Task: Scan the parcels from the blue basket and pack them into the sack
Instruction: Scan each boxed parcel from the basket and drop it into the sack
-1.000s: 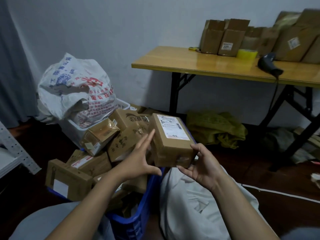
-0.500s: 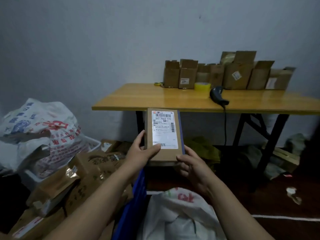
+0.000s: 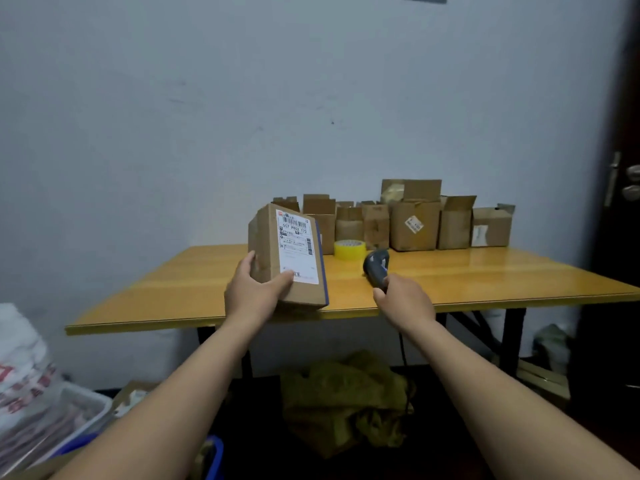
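Head view: at centre frame the left hand is gripping the cardboard parcel, thumb on its label, long axis upright, lower end apparently resting on the yellow table. The right hand is holding the barcode scanner by its handle, just right of the parcel. Open cartons and a tape roll are lining the grey wall.

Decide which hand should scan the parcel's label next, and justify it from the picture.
Right. The right hand grips the dark grey handheld scanner; the left hand is occupied holding the brown cardboard parcel, its white label showing.
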